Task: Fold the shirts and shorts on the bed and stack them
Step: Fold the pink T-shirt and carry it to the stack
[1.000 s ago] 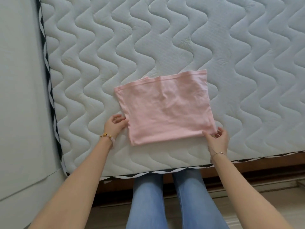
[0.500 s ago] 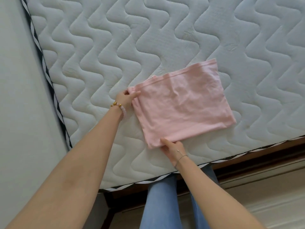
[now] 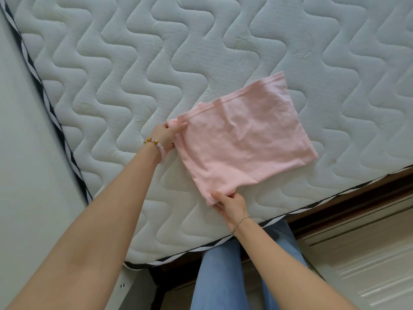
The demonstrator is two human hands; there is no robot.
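A pink garment [image 3: 243,139], folded into a rough rectangle, lies on the white quilted mattress [image 3: 134,63] near its front edge. My left hand [image 3: 166,136] pinches the garment's far left corner, thumb on top. My right hand [image 3: 228,203] grips the near left corner, fingers curled around the cloth edge. Both corners are slightly lifted; the rest of the garment lies flat. No other shirts or shorts are in view.
The mattress has a black-and-white striped border [image 3: 67,148] along its left and front edges. A pale wall [image 3: 26,175] runs close on the left. My legs in blue jeans [image 3: 223,276] stand against the bed's front, beside a dark wooden frame [image 3: 357,198].
My right hand left the garment's right corner and came across to the near left corner. My left hand slid up to the far left corner. The view swung left.
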